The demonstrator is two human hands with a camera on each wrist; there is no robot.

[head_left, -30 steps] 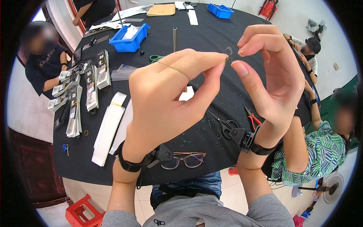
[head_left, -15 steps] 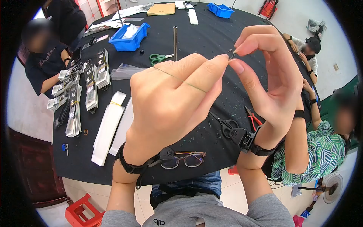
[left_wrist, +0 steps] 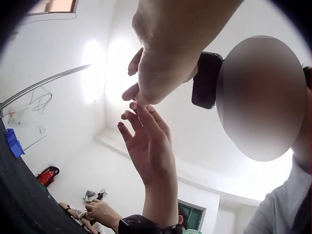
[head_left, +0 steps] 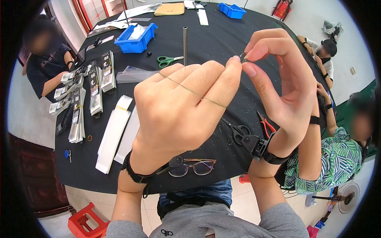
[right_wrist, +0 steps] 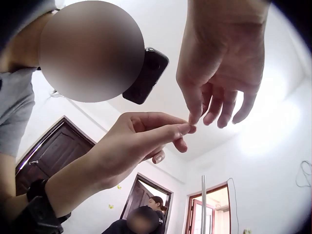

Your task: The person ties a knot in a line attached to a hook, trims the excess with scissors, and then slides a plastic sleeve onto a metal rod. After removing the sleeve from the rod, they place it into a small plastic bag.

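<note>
From where I stand, the small hook (head_left: 243,56) is up in the air over the black-covered bench (head_left: 87,160), right where the fingertips of both hands meet. Its curved part shows above the pinch; it is too small for me to tell where the point faces or how its long axis lies. The green thread (head_left: 182,85) slants over the back of the left hand (head_left: 178,105), from the far knuckles down across the index finger. That hand's thumb and index are pinched together at the hook; the right hand (head_left: 283,77) pinches there too, its other fingers curved above.

A metal rod (head_left: 185,43) stands upright just beyond the left knuckles, green-handled scissors (head_left: 168,60) beside it. Below the hands lie black scissors (head_left: 239,135), red-handled pliers (head_left: 266,125) and glasses (head_left: 194,167). White strips (head_left: 113,137) and printed packets (head_left: 95,93) lie off to the left, with a blue bin (head_left: 135,39) farther back.

A second ago the right fingertips were apart from the hook; now they're on it. The left hand has rolled over, showing more of its back, and the thread reaches farther down the index finger.
</note>
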